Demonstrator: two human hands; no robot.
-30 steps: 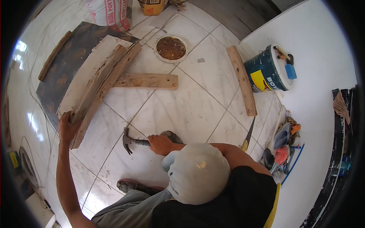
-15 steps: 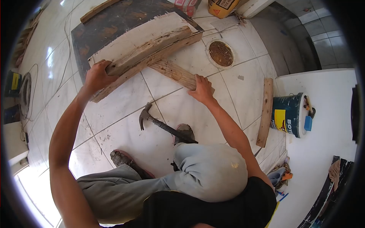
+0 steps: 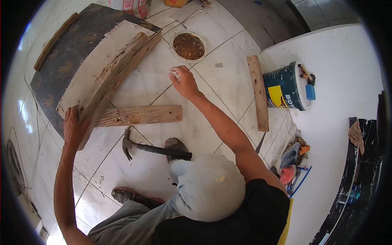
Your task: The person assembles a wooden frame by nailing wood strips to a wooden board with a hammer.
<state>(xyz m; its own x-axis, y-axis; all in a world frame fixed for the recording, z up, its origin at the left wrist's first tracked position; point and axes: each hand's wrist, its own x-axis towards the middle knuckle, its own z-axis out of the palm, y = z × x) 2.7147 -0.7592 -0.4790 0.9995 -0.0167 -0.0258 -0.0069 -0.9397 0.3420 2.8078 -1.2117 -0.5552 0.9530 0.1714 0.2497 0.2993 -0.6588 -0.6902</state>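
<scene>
At the near end of a long wooden beam joined to a pale board [image 3: 96,61], my left hand [image 3: 73,128] grips the wood. The beam lies slantwise over a dark sheet. A short plank [image 3: 143,115] sticks out to the right from beneath the beam. My right hand [image 3: 185,83] is in the air above the tiles, beyond the short plank, holding nothing, its fingers loosely curled and apart. A claw hammer [image 3: 151,148] lies below the short plank, its handle across my shoe.
A round bucket of debris [image 3: 188,46] stands beyond my right hand. To the right are a loose plank [image 3: 258,93] and a dark green bucket [image 3: 284,87] by the white wall. The dark sheet [image 3: 49,81] and a wood strip [image 3: 55,41] are at the left.
My right hand has let go of the short plank and lifted away. The short plank now lies nearly level across the view. The camera view has turned and shifted to the right.
</scene>
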